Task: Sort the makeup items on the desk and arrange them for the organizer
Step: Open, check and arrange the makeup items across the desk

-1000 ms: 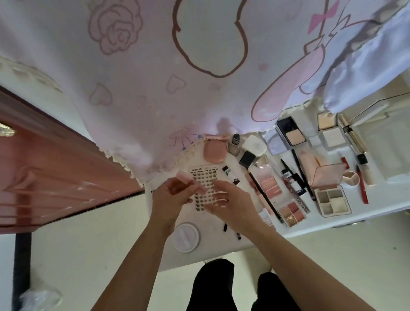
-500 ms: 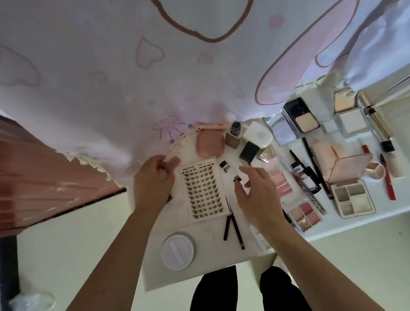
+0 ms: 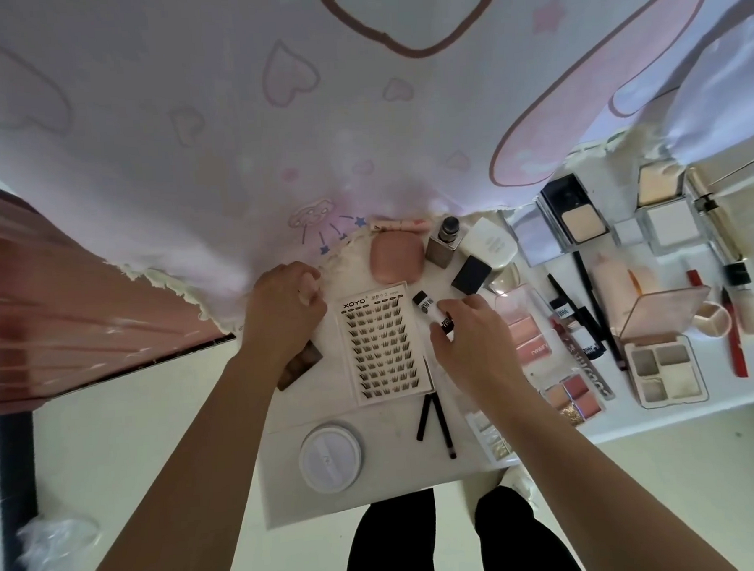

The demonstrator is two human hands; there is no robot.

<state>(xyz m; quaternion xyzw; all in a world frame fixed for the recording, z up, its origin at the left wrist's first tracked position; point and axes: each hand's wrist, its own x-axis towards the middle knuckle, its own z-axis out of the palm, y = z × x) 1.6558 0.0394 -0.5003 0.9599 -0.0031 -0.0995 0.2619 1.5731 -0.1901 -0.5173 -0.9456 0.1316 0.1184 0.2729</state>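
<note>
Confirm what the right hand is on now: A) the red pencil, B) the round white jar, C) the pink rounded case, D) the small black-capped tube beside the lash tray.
D: the right hand pinches the small black-capped tube lying just right of the lash tray.

Place: a home, seemingly a bedroom vanity corner.
Backdrop: pink cartoon-print cloth with hearts.
Surface: white counter strewn with makeup palettes.
Side: reddish wooden furniture.
</note>
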